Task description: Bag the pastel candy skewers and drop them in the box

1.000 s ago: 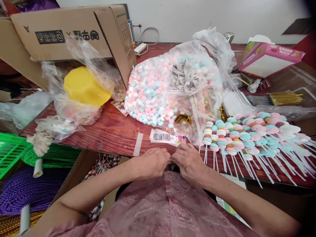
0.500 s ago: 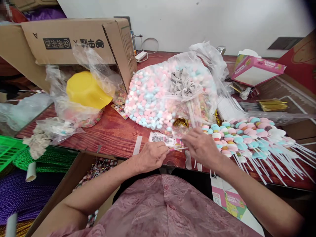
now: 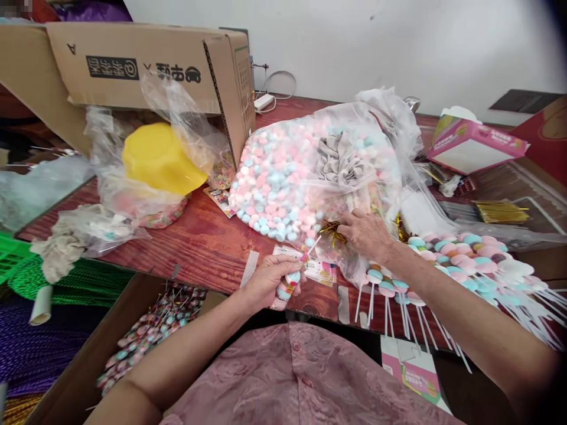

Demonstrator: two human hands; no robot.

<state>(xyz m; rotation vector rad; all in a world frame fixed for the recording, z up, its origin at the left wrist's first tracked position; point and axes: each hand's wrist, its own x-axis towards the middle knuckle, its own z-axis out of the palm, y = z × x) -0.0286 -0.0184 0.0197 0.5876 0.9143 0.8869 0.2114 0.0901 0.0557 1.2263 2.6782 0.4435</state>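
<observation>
My left hand [image 3: 271, 280] is closed round a marshmallow candy stick [image 3: 289, 284], its pink, blue and white pieces stacked below the fingers and a thin white stick pointing up to the right. My right hand [image 3: 367, 236] is at a bunch of gold twist ties [image 3: 332, 230], fingertips pinched at its right side. Just beyond lies a large clear bag of pastel marshmallows [image 3: 274, 183] with a grey cloth [image 3: 339, 159] on top. Under my right forearm and to its right are many finished-looking marshmallow sticks [image 3: 465, 260], white sticks towards me.
A cardboard box [image 3: 146, 65] stands at the back left, with a yellow bowl-shaped piece [image 3: 159, 158] in plastic before it. A pink carton [image 3: 478, 139] is at the back right. Below the table's front edge, an open box holds more candy sticks [image 3: 150, 330].
My right hand has left my left hand and moved up and right to the gold twist ties. My left hand has turned, bringing the marshmallow stick into view. The camera view has shifted slightly.
</observation>
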